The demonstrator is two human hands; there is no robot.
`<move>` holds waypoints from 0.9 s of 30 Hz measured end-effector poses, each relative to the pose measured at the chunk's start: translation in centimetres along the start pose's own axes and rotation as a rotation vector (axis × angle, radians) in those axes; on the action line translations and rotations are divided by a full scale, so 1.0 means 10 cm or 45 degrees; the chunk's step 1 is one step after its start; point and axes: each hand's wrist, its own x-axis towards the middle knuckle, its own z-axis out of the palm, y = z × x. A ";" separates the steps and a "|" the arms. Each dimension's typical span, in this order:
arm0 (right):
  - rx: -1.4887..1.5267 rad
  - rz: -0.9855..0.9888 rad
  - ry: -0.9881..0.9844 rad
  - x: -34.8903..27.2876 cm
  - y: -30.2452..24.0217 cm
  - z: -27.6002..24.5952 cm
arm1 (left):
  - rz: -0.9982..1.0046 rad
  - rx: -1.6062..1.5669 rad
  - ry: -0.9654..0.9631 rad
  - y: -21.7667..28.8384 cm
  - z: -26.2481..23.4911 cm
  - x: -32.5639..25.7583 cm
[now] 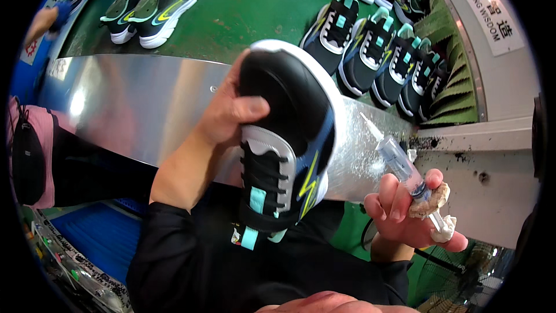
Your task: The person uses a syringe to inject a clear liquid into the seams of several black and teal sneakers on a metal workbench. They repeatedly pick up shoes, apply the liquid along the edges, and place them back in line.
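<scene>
Green worktop (249,0), sneaker pair (168,10); sneaker rows (369,52), right

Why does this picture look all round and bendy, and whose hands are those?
A wide fisheye camera on a person's head took it, looking down, so straight edges bend. There is no robot here: those are that person's own bare hands. The left hand holds a black shoe with a yellow zigzag. The right hand holds a clear syringe, a tube with a thin tip. Beyond the shiny metal strip, a pair of shoes and rows of shoes stand on a green surface.
</scene>
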 end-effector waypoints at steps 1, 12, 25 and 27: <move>0.000 0.023 -0.056 0.07 0.00 0.04 | -0.003 0.013 -0.065 0.00 -0.03 0.00; -0.099 0.164 -0.209 0.44 -0.05 0.32 | -0.012 0.215 -0.038 0.11 0.12 -0.08; -0.064 0.207 -0.144 0.47 0.01 0.43 | -0.006 0.164 -0.136 0.11 0.15 -0.14; -0.087 0.157 -0.130 0.45 0.03 0.43 | 0.003 0.170 -0.141 0.11 0.15 -0.14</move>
